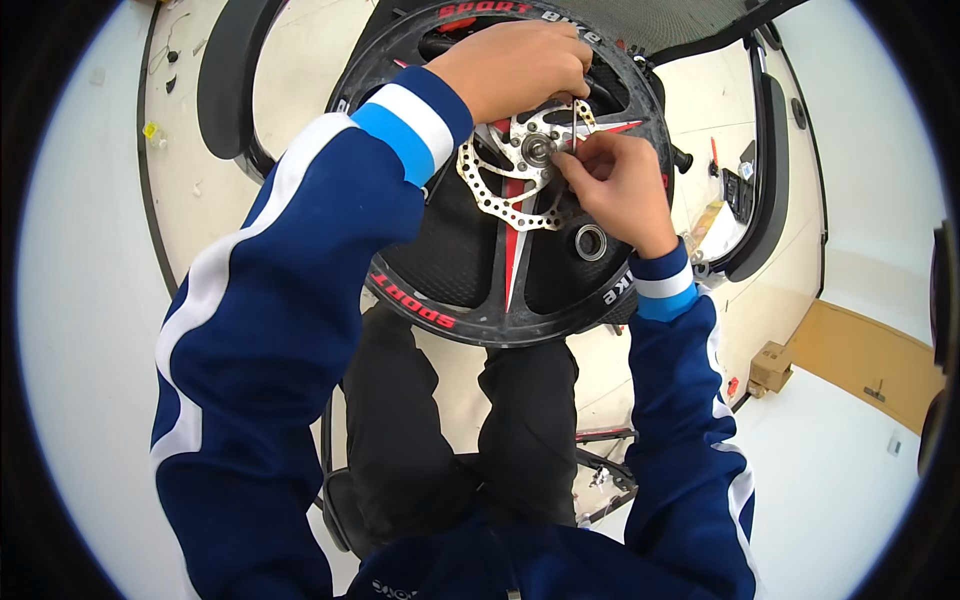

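Observation:
A black bicycle wheel (437, 258) with red-and-white spokes lies flat in front of me above my lap. The silver perforated brake disc (492, 203) sits on it, around the hub (538, 150). My left hand (520, 70) is closed over the far side of the disc, its fingertips on the upper end of a thin metal rod (574, 122). At the right of the hub, my right hand (622, 182) is pinched near the rod's lower end; what lies between its fingertips is hidden. A loose ring-shaped bearing (590, 242) rests on the wheel below that hand.
The wheel lies over a chair with black armrests (232, 80) on both sides. On the floor at right are a black tool case (738, 196) and a cardboard box (770, 367). Metal bicycle parts (603, 478) lie beside my legs.

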The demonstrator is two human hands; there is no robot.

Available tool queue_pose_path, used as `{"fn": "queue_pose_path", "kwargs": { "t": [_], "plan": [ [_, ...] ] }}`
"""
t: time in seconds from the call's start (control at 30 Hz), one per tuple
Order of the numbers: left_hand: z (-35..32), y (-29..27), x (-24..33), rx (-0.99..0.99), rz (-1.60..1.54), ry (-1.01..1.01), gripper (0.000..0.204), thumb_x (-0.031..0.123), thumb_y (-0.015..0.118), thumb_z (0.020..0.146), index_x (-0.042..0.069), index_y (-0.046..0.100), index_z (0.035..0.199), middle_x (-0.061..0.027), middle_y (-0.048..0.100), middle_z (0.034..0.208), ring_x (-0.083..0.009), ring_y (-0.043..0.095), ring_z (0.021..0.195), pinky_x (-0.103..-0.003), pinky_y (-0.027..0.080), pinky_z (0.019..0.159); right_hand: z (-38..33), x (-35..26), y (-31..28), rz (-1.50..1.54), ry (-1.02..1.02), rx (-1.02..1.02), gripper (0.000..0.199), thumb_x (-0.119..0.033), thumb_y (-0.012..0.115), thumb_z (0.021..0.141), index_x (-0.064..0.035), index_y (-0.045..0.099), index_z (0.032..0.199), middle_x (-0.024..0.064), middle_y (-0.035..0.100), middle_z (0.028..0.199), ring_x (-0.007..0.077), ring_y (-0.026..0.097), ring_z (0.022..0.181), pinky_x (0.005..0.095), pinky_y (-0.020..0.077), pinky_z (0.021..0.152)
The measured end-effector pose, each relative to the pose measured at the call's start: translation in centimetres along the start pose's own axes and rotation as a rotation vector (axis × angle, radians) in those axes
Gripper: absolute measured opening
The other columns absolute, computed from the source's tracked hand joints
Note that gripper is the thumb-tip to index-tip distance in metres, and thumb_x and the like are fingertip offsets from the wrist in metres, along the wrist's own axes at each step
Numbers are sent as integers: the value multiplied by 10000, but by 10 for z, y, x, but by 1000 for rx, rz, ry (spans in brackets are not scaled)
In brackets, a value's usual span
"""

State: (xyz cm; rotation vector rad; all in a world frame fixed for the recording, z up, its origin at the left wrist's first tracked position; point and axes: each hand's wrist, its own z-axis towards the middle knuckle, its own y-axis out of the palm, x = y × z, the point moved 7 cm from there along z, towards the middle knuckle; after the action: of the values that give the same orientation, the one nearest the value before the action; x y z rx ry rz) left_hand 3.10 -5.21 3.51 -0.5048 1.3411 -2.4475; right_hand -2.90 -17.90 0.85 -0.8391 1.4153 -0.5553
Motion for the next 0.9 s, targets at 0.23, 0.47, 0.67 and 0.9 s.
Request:
{"fn": "queue_pose_path", "kwargs": {
  "t": [0.23, 0.47, 0.67, 0.9],
  "plan": [
    [-2, -3, 10, -9, 50, 40, 234, 63, 698, 789, 90, 766, 1012, -40, 673, 1043, -225, 622, 1052, -336, 527, 885, -4, 5, -4, 376, 161, -138, 248, -137, 693, 925, 109, 689, 962, 104, 700, 750, 132, 662, 597, 254, 540, 557],
    [-3, -17, 3, -34, 40, 115, 195, 94, 661, 774, 92, 744, 950, -62, 632, 979, -244, 600, 1014, -338, 503, 894, -3, 4, -6, 413, 95, -135, 206, -112, 686, 930, 85, 692, 989, 97, 701, 761, 127, 662, 614, 247, 540, 579],
    [-6, -32, 5, 26, -23, 194, 161, 103, 640, 754, 70, 737, 879, -77, 620, 924, -256, 604, 966, -342, 511, 843, 0, 5, -9, 331, 81, -43, 187, -119, 705, 915, 64, 702, 952, 76, 693, 722, 106, 646, 594, 231, 516, 556],
    [-13, -34, 1, 7, -90, 169, 204, 99, 639, 758, 52, 746, 926, -95, 616, 920, -272, 611, 960, -354, 509, 838, 0, -3, 0, 320, 109, -41, 174, -115, 711, 892, 58, 703, 874, 62, 669, 641, 99, 622, 533, 231, 489, 515]
  ]
}}
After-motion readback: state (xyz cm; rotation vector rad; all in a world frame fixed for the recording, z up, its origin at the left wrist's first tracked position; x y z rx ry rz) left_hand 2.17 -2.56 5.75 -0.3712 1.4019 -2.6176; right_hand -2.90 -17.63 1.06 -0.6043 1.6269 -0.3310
